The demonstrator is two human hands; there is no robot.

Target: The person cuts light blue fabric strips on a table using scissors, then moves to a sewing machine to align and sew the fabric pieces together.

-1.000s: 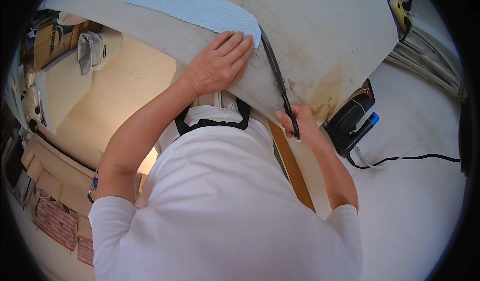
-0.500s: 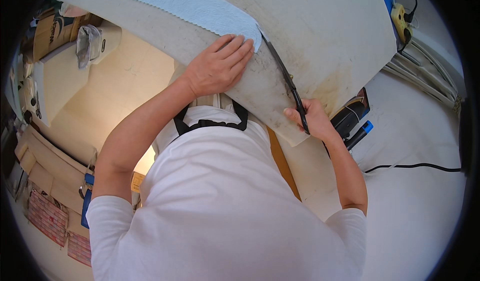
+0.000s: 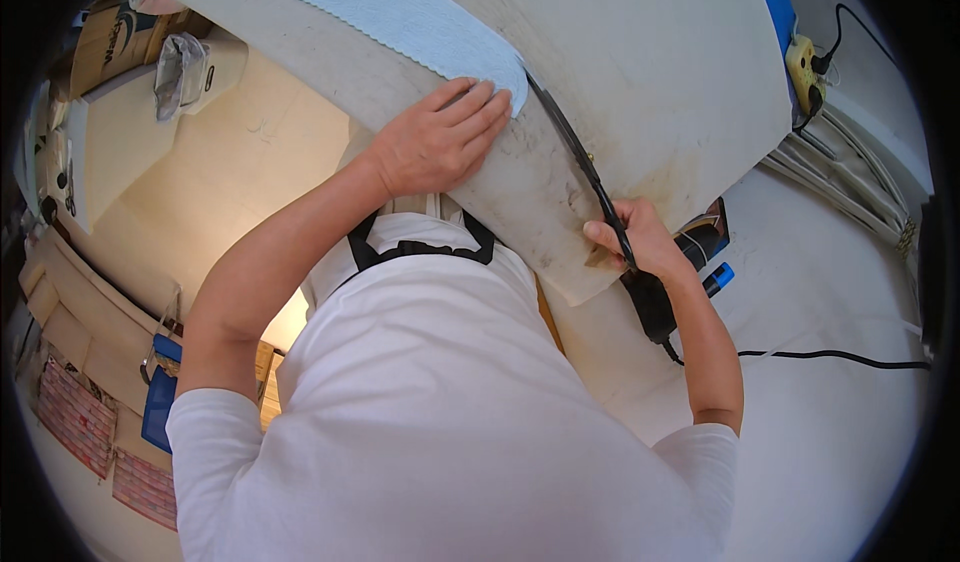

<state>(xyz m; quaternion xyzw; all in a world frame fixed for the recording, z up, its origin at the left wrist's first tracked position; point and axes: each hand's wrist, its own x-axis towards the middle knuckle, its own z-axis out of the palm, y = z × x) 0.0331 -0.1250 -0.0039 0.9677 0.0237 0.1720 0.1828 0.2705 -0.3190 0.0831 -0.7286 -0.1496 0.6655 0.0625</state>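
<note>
A strip of light blue fabric (image 3: 420, 27) with a finely zigzagged lower edge lies on the pale work board, its right end rounded. My left hand (image 3: 440, 137) lies flat, fingertips resting on the fabric's lower right edge. Long black scissors (image 3: 575, 147) are gripped in my right hand (image 3: 640, 237) at the board's right front. Their blades look closed or nearly closed, and the tips reach the rounded right end of the fabric. Part of the handles is hidden by my fingers.
The stained work board (image 3: 650, 52) has a front edge close to my waist. A black corded tool (image 3: 652, 307) lies beside my right forearm, its cable (image 3: 840, 359) running right. A yellow power strip (image 3: 803, 67) with plugs sits at far right. Cardboard boxes (image 3: 105, 52) stand far left.
My right hand and the scissors have shifted slightly right and toward me. The left hand stays nearly in place on the fabric. More of the black corded tool shows beside my right forearm.
</note>
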